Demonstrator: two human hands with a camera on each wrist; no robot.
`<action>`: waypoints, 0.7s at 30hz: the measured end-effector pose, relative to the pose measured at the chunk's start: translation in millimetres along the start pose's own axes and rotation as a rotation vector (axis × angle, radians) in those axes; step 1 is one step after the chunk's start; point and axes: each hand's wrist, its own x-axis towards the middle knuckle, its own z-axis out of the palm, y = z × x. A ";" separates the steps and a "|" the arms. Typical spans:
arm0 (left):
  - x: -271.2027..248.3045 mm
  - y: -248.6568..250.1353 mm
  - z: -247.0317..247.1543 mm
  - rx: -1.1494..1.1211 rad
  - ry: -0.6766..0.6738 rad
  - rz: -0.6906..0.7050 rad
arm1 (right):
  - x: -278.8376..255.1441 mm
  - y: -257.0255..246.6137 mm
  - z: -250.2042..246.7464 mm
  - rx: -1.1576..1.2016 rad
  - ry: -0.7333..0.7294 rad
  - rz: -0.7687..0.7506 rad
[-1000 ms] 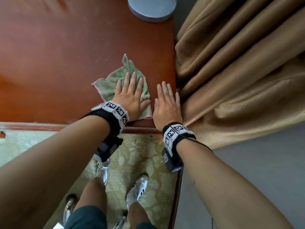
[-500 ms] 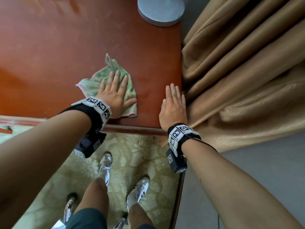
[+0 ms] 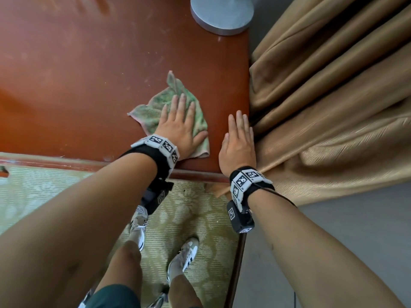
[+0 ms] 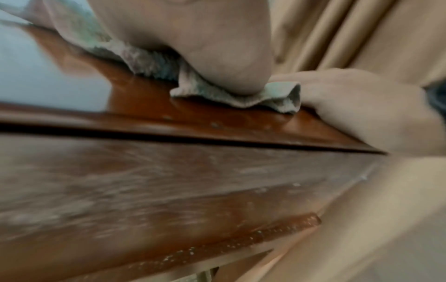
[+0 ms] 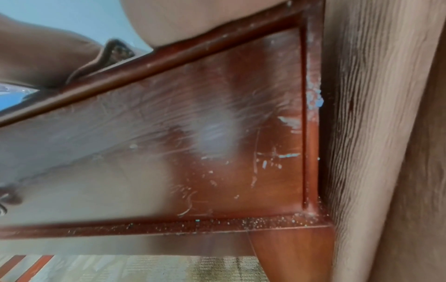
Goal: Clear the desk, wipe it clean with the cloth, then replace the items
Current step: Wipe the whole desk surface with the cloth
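The crumpled green terry cloth with a pinkish hem [image 3: 155,112] lies on the glossy reddish-brown wooden desk [image 3: 89,74], near the desk's front right corner, with one pointed fold sticking out toward the back. The left hand [image 3: 180,127] lies flat on top of the cloth, palm down, fingers straight and slightly spread, the thumb out to the side on the cloth's right edge; it presses the cloth and grasps nothing. In the left wrist view the heel of that hand [image 4: 217,57] bears down on the cloth [image 4: 241,99], whose rippled edge lies just inside the desk's moulded front rim [image 4: 193,129].

Just beside the cloth, between it and the desk's right edge, the right hand [image 3: 238,145] rests palm down on the bare wood, fingers straight and together, holding nothing. Both forearms reach over the desk's front edge, and each wrist wears a black band with white coded tags.

A round grey metal base [image 3: 222,14] stands at the desk's back right corner. Tan pleated curtain fabric [image 3: 333,96] hangs against the desk's right side, touching the right hand's outer edge. Pale green patterned carpet [image 3: 200,218] lies below the desk's front, under the person's white striped sneakers [image 3: 184,256].
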 end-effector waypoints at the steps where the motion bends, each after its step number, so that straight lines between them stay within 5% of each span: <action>1: -0.3 -7.9 -1.4 -0.012 -0.005 -0.045 | -0.9 -0.5 -0.3 -0.004 -0.017 -0.012; 8: 13.2 20.8 -2.6 -0.089 0.001 -0.225 | -0.4 -4.3 3.4 0.020 0.020 0.011; 16: 50.1 39.4 -1.0 -0.031 0.022 0.072 | 0.3 -4.4 3.8 0.043 0.103 0.018; 21: 57.8 27.1 -6.4 -0.069 0.003 0.076 | 0.4 -4.7 1.3 0.013 0.069 0.014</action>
